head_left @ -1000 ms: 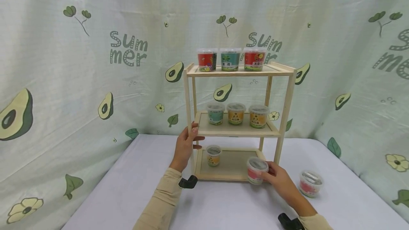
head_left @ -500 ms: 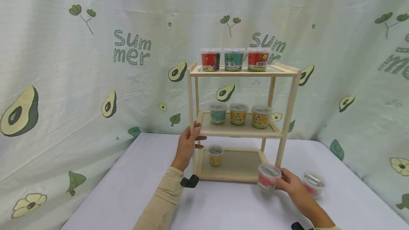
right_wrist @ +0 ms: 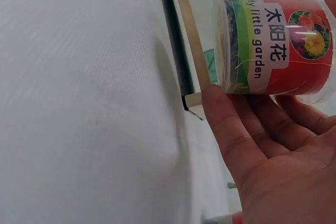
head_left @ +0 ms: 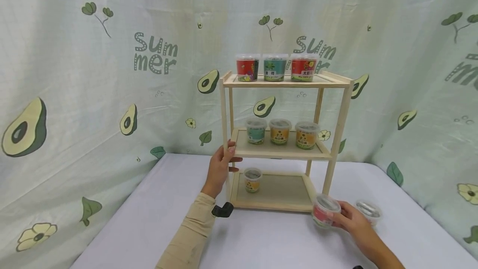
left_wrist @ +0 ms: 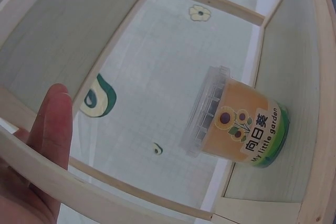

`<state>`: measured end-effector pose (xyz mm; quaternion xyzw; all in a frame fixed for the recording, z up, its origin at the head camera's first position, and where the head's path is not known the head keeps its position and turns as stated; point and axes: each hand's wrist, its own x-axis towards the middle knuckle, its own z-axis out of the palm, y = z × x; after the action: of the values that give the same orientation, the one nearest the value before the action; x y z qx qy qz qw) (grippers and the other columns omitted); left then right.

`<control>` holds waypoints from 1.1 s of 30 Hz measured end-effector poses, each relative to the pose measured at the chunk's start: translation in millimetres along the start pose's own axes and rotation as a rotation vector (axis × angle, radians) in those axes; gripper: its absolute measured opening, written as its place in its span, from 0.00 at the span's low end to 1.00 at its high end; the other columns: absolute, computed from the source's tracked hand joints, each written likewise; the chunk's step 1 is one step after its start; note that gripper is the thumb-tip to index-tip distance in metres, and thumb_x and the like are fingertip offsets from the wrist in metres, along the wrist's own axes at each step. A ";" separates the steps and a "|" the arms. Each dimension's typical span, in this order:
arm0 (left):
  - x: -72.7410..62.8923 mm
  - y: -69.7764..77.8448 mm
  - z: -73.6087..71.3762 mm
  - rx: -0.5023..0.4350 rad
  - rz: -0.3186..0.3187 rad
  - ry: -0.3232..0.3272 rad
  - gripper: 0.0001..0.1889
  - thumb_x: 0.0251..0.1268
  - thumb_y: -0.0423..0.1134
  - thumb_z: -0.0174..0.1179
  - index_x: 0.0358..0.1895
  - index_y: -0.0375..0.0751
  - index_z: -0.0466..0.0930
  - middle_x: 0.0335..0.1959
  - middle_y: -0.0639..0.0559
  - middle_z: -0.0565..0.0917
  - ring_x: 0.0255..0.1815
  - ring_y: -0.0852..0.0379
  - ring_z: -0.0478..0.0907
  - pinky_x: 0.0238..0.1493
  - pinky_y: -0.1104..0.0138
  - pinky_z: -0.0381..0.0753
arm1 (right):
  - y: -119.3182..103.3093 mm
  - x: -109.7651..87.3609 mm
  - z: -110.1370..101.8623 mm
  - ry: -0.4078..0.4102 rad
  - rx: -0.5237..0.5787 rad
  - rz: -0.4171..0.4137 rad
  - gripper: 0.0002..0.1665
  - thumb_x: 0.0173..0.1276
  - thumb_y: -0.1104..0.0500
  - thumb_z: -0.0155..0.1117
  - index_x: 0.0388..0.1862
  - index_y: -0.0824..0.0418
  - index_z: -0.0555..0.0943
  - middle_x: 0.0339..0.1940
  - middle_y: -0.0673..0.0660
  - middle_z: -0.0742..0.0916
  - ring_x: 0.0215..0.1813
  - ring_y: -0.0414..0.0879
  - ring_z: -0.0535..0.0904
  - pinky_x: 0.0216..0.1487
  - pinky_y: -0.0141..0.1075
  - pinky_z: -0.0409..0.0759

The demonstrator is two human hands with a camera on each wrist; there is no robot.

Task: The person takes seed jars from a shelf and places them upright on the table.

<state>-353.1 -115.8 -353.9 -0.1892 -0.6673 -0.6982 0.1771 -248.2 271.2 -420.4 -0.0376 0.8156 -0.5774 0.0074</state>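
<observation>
My right hand (head_left: 352,221) grips a clear-lidded plastic cup (head_left: 325,211) with a red label, just outside the lower right front corner of a wooden shelf rack (head_left: 284,157). In the right wrist view, flower pictures show on this cup (right_wrist: 278,45), its side resting along my fingers. My left hand (head_left: 216,173) holds the rack's left front post at about middle-shelf height, thumb in front and fingers reaching past it. Nearest to it, on the bottom shelf, stands an orange-labelled cup (left_wrist: 241,124). A second lidded cup (head_left: 369,211) sits on the table, partly hidden behind my right hand.
The top shelf carries a red cup (head_left: 247,69), a teal cup (head_left: 275,69) and another red cup (head_left: 304,69). Below them stand a teal cup (head_left: 256,132) and two orange cups, one at the right (head_left: 307,137). A patterned curtain (head_left: 179,107) hangs behind the white table (head_left: 149,219).
My right hand has carried the red-labelled cup rightward, from the front edge of the bottom shelf to beyond its right corner. My left hand stays on the post; the view shifts slightly.
</observation>
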 end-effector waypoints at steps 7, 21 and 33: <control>-0.5 -0.9 0.5 -0.009 -0.018 0.000 0.24 0.76 0.55 0.55 0.66 0.45 0.75 0.54 0.43 0.82 0.47 0.44 0.84 0.37 0.56 0.85 | 7.5 -5.7 -4.2 0.048 -0.081 0.049 0.42 0.74 0.51 0.63 0.71 0.77 0.58 0.67 0.74 0.73 0.64 0.56 0.74 0.54 0.37 0.81; -5.5 21.0 1.3 0.004 -0.038 -0.018 0.20 0.80 0.43 0.51 0.66 0.36 0.73 0.54 0.40 0.81 0.49 0.39 0.83 0.40 0.49 0.85 | 6.5 -9.6 -18.5 0.009 -0.215 0.102 0.46 0.74 0.47 0.63 0.70 0.81 0.58 0.66 0.78 0.72 0.69 0.70 0.67 0.61 0.50 0.77; 0.0 2.1 -0.5 -0.015 -0.012 -0.004 0.23 0.76 0.54 0.55 0.64 0.44 0.76 0.54 0.42 0.82 0.48 0.41 0.84 0.37 0.55 0.85 | 9.9 -10.7 -21.6 0.060 -0.267 0.144 0.51 0.71 0.41 0.64 0.69 0.82 0.58 0.65 0.80 0.73 0.68 0.69 0.70 0.59 0.54 0.77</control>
<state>-352.0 -116.4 -352.2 -0.1880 -0.6634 -0.7039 0.1703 -239.3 295.5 -422.9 0.0376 0.8856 -0.4625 0.0193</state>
